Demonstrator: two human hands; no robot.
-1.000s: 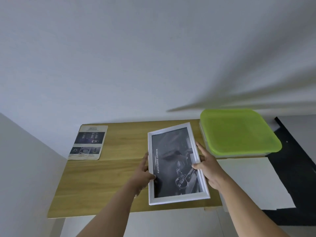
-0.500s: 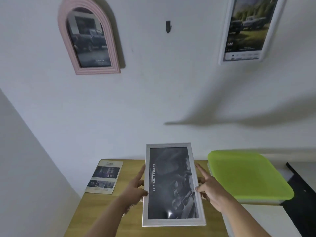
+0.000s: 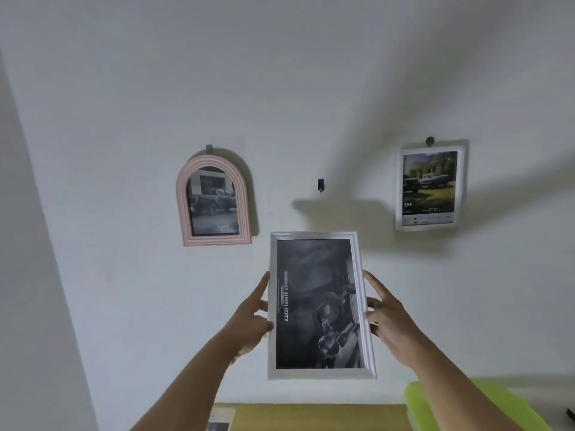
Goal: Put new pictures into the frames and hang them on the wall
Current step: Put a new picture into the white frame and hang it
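I hold a white rectangular frame (image 3: 317, 306) upright in front of the wall; its dark picture carries sideways white lettering. My left hand (image 3: 253, 315) grips its left edge and my right hand (image 3: 387, 312) grips its right edge. Above the frame a small dark hook (image 3: 320, 185) sticks out of the wall, bare. A pink arched frame (image 3: 214, 202) with a truck picture hangs to the hook's left. A white frame (image 3: 430, 186) with a picture of cars on grass hangs to its right.
Below, the wooden table (image 3: 311, 416) shows its far edge against the wall. A lime-green lidded box (image 3: 460, 405) sits at its right, and a printed leaflet (image 3: 221, 418) lies at its left. A side wall (image 3: 34, 275) closes in on the left.
Both hands lifted the white frame off the table and raised it toward the wall. My view tilted up, so the hook and the two hung frames came into sight.
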